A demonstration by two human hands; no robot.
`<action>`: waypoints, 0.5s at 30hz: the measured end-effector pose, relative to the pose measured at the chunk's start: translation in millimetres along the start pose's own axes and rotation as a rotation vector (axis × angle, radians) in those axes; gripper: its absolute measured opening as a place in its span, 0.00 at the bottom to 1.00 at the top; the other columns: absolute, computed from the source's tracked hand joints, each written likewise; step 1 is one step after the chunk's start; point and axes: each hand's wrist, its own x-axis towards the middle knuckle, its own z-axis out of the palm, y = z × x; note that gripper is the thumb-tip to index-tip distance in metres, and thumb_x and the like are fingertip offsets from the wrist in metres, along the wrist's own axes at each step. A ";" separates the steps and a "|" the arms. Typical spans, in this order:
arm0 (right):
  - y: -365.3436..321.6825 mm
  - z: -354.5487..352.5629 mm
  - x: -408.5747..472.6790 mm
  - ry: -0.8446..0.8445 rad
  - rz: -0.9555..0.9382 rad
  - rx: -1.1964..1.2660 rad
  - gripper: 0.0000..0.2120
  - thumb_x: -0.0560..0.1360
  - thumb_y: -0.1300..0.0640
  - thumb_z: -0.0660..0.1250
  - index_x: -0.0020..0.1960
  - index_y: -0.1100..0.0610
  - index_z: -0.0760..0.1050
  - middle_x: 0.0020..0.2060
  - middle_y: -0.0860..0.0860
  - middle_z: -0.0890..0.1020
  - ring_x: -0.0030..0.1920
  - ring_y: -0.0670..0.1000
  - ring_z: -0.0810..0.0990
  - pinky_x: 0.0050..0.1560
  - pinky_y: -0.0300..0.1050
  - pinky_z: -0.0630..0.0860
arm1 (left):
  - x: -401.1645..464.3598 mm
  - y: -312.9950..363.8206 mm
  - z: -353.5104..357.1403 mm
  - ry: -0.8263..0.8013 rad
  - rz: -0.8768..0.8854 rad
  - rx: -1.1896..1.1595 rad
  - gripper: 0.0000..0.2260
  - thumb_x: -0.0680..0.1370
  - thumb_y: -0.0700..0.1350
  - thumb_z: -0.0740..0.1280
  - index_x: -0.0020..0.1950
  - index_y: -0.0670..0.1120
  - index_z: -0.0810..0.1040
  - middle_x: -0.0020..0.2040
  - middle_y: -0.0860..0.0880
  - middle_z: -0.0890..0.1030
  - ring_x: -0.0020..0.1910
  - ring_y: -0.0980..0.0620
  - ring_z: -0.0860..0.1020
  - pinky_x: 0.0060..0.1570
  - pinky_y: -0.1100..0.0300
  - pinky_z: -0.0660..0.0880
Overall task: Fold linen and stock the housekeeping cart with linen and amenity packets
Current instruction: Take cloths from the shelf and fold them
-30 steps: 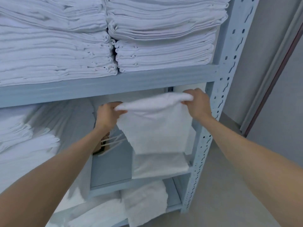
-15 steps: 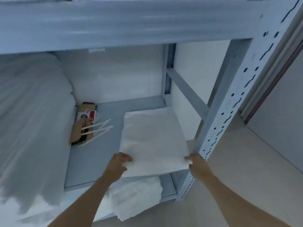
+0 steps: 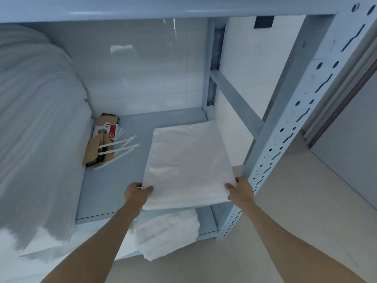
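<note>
Both hands pinch the near corners of the folded linen lying flat on the shelf, left hand at seven o'clock, right hand at five; its overhanging front edge could slide off if released.

Bare shelf between packets and linen

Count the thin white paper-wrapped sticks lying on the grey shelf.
3 thin white paper-wrapped sticks show: upper, middle and lower, fanned across the brown cardboard packet left of the folded white linen. More may hide beneath.
</note>
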 end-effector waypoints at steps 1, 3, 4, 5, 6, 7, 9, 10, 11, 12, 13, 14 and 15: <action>-1.3 -1.3 -0.5 0.006 -0.008 0.030 0.16 0.79 0.56 0.67 0.63 0.63 0.72 0.52 0.59 0.81 0.45 0.60 0.84 0.43 0.51 0.82 | -0.2 3.7 -0.6 0.023 0.022 -0.013 0.14 0.75 0.43 0.75 0.55 0.36 0.80 0.50 0.39 0.83 0.45 0.42 0.78 0.43 0.55 0.71; -0.1 -2.8 -0.5 -0.005 0.000 0.058 0.17 0.79 0.57 0.68 0.64 0.64 0.72 0.51 0.58 0.82 0.40 0.57 0.85 0.32 0.43 0.78 | -3.1 5.6 -1.4 0.044 0.035 -0.001 0.13 0.76 0.43 0.73 0.56 0.38 0.79 0.50 0.39 0.83 0.45 0.41 0.78 0.44 0.54 0.73; 1.7 -2.9 -0.3 -0.027 0.018 0.055 0.18 0.79 0.56 0.68 0.64 0.64 0.71 0.53 0.59 0.82 0.41 0.58 0.85 0.33 0.43 0.79 | -4.7 3.3 -1.5 0.038 0.018 0.023 0.13 0.76 0.43 0.73 0.57 0.38 0.79 0.51 0.39 0.82 0.46 0.40 0.78 0.45 0.52 0.75; 2.8 -2.7 -0.7 -0.056 0.036 0.027 0.18 0.79 0.56 0.68 0.64 0.64 0.71 0.54 0.60 0.81 0.43 0.58 0.84 0.39 0.46 0.81 | -5.6 0.2 -2.1 0.028 -0.007 0.049 0.13 0.76 0.43 0.73 0.57 0.38 0.79 0.52 0.38 0.82 0.47 0.40 0.78 0.47 0.51 0.76; 2.8 -2.3 -1.7 -0.079 0.040 -0.041 0.19 0.79 0.54 0.68 0.64 0.64 0.71 0.57 0.60 0.79 0.46 0.59 0.83 0.46 0.49 0.81 | -6.1 -1.4 -3.1 0.014 -0.032 0.075 0.14 0.76 0.42 0.73 0.58 0.38 0.78 0.54 0.38 0.81 0.49 0.39 0.78 0.49 0.50 0.77; 1.5 -2.2 -2.2 -0.085 0.021 -0.157 0.20 0.79 0.53 0.67 0.65 0.64 0.69 0.59 0.60 0.77 0.50 0.59 0.81 0.51 0.50 0.79 | -5.5 -0.6 -4.3 0.013 -0.033 0.121 0.15 0.76 0.41 0.73 0.59 0.37 0.77 0.56 0.37 0.80 0.52 0.38 0.77 0.52 0.49 0.77; -6.1 -1.7 -1.4 0.037 -0.131 -0.469 0.21 0.79 0.54 0.64 0.68 0.62 0.66 0.64 0.59 0.70 0.60 0.59 0.75 0.60 0.52 0.74 | -1.1 9.2 -4.3 0.067 0.113 0.319 0.16 0.75 0.39 0.72 0.62 0.39 0.76 0.63 0.38 0.75 0.61 0.37 0.73 0.62 0.47 0.72; -12.9 0.0 -1.0 0.130 -0.274 -0.586 0.23 0.78 0.54 0.62 0.70 0.61 0.65 0.66 0.58 0.69 0.65 0.58 0.71 0.64 0.52 0.71 | -0.5 18.8 -2.0 0.097 0.245 0.416 0.16 0.76 0.39 0.70 0.63 0.41 0.76 0.65 0.39 0.73 0.64 0.38 0.71 0.65 0.46 0.69; -22.0 3.3 -0.2 0.194 -0.432 -0.627 0.24 0.78 0.54 0.61 0.72 0.60 0.65 0.68 0.56 0.69 0.68 0.57 0.68 0.67 0.52 0.68 | -1.2 30.6 2.9 0.117 0.400 0.474 0.16 0.77 0.40 0.69 0.64 0.43 0.76 0.67 0.41 0.72 0.66 0.40 0.69 0.66 0.46 0.66; -33.4 9.8 4.4 0.212 -0.563 -0.618 0.25 0.79 0.52 0.60 0.74 0.59 0.64 0.70 0.55 0.69 0.71 0.56 0.66 0.69 0.51 0.66 | 0.1 44.2 11.9 0.117 0.552 0.501 0.16 0.79 0.44 0.68 0.66 0.44 0.75 0.68 0.43 0.71 0.68 0.41 0.67 0.67 0.45 0.65; -45.7 15.3 8.7 0.200 -0.655 -0.611 0.25 0.81 0.50 0.58 0.75 0.58 0.64 0.73 0.55 0.67 0.73 0.55 0.65 0.71 0.51 0.63 | -1.3 58.9 22.8 0.096 0.676 0.523 0.17 0.80 0.48 0.66 0.68 0.45 0.74 0.71 0.45 0.70 0.70 0.43 0.66 0.68 0.46 0.63; -57.6 23.3 15.1 0.170 -0.724 -0.622 0.25 0.82 0.48 0.56 0.76 0.57 0.63 0.75 0.55 0.65 0.75 0.55 0.62 0.74 0.51 0.60 | -1.0 71.5 36.2 0.064 0.768 0.563 0.19 0.82 0.52 0.63 0.71 0.47 0.72 0.74 0.46 0.68 0.73 0.44 0.64 0.70 0.46 0.60; -64.2 34.0 24.0 0.143 -0.769 -0.665 0.26 0.83 0.46 0.53 0.78 0.56 0.61 0.77 0.55 0.62 0.77 0.54 0.59 0.76 0.52 0.56 | 2.7 77.3 51.7 0.033 0.831 0.626 0.21 0.83 0.55 0.59 0.74 0.49 0.69 0.77 0.48 0.65 0.75 0.45 0.61 0.73 0.46 0.57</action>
